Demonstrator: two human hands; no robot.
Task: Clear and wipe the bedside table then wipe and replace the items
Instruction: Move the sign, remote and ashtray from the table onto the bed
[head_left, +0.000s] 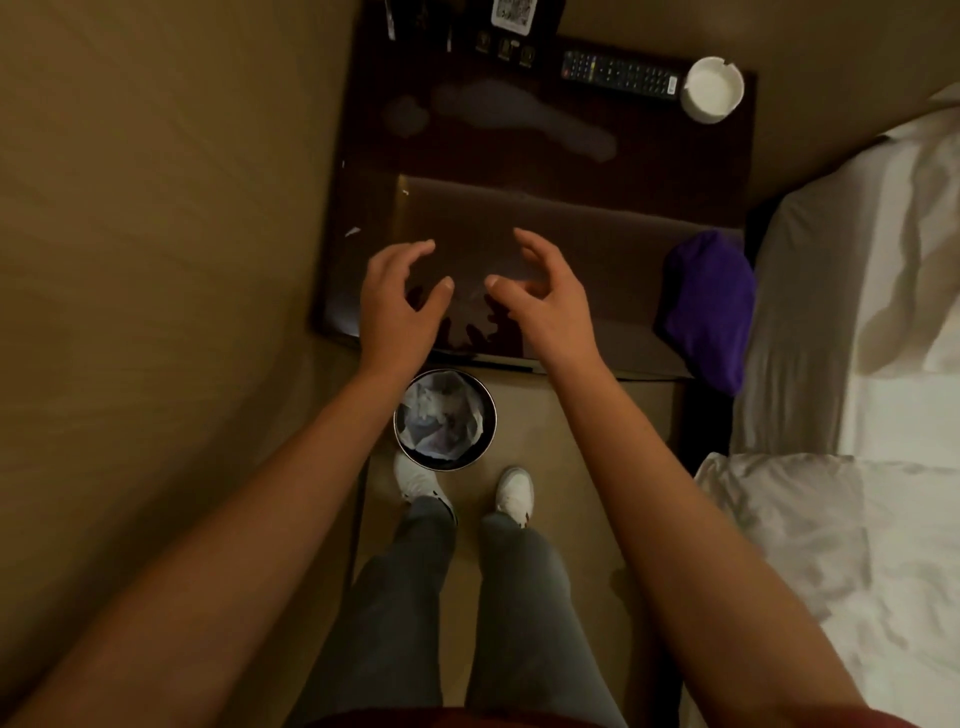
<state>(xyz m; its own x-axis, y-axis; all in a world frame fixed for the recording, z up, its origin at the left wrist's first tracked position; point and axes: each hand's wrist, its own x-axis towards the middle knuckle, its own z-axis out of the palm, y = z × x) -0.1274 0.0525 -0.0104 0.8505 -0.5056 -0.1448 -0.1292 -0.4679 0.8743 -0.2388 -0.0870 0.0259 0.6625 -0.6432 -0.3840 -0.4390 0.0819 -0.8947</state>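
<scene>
The dark glossy bedside table (519, 156) fills the upper middle of the head view. My left hand (402, 296) and my right hand (545, 296) hover side by side over its near edge, fingers loosely curved and facing each other, holding nothing. A purple cloth (709, 306) lies bunched on the table's near right corner. At the far right stand a black remote control (621, 73) and a white ashtray (712, 88). A small white card stand (511, 15) and dark gold-marked items (506, 49) sit at the far edge.
A round waste bin (445, 418) lined with a bag stands on the floor just below the table's front edge, by my white shoes. The bed with white linen (857, 364) borders the table on the right. A tan wall (156, 208) runs along the left.
</scene>
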